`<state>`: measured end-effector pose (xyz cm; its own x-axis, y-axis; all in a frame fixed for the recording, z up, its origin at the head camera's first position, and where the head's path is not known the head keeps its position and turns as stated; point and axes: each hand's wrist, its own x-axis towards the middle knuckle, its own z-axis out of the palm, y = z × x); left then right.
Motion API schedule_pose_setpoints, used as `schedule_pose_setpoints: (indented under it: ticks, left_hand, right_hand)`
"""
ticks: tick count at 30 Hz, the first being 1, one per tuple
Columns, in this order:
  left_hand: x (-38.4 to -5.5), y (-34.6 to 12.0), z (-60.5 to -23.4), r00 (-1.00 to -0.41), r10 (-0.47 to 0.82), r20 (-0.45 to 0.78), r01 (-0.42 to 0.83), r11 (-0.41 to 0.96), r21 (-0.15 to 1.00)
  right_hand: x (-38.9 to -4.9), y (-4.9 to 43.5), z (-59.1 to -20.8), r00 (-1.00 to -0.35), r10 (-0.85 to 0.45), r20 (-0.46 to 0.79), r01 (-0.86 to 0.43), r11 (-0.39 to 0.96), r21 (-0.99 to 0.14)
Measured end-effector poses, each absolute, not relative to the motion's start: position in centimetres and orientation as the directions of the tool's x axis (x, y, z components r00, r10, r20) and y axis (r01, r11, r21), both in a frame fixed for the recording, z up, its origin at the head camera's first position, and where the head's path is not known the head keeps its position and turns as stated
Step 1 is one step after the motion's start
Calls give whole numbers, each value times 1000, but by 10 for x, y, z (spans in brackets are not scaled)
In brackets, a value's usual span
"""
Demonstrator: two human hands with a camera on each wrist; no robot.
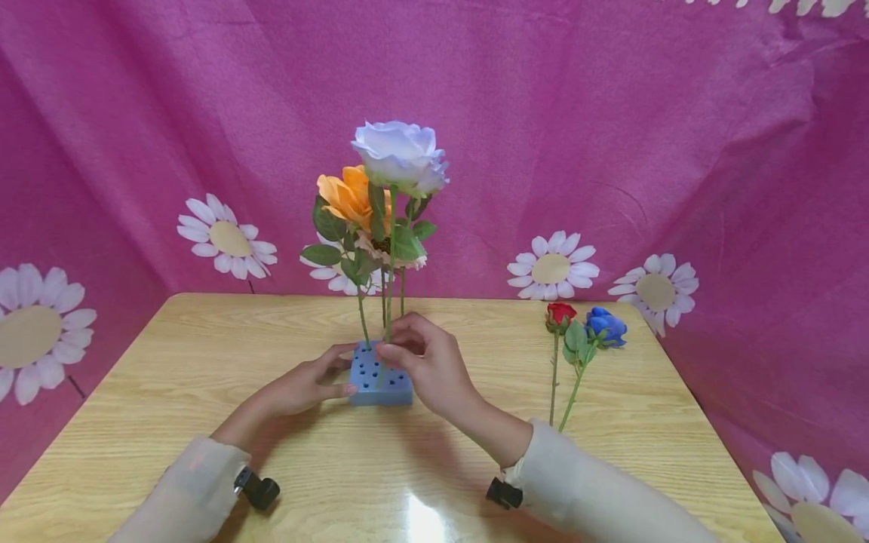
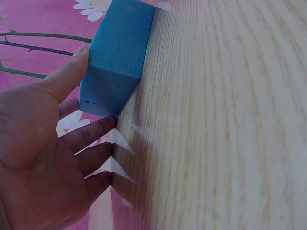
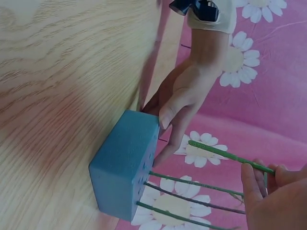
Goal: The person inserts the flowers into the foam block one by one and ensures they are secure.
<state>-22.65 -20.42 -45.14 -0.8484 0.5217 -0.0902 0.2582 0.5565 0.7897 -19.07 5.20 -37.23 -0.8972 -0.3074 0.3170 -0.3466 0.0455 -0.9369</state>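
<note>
My right hand pinches the green stem of a pale lavender-white rose, above a blue foam block. In the right wrist view, the lower end of the held stem is free and apart from the block. The left hand holds the block at its left side, thumb on the upper edge and fingers at the far side. Three stems stand upright in the block's holes. An orange flower and a pale pink flower show behind the rose, partly hidden by it and by leaves.
On the right of the wooden table lie a red rose and a blue rose, their stems pointing toward the right forearm. A magenta cloth with daisy prints hangs behind and beside the table.
</note>
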Motion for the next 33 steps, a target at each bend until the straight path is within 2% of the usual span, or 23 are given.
schedule_pose_setpoints:
  ticks: [12, 18, 33]
  left_hand:
    - [-227, -205, -453, -844, 531, -78, 279, 558, 782]
    - [-228, -204, -453, -847, 523, -96, 252, 554, 794]
    - [-228, -206, -453, -838, 543, -57, 298, 541, 786]
  right_hand:
    - [-202, 34, -383, -883, -316, 348, -394, 97, -914]
    - [-210, 29, -390, -885, -316, 342, -387, 91, -917]
    - [-225, 15, -402, -896, -281, 344, -377, 73, -923]
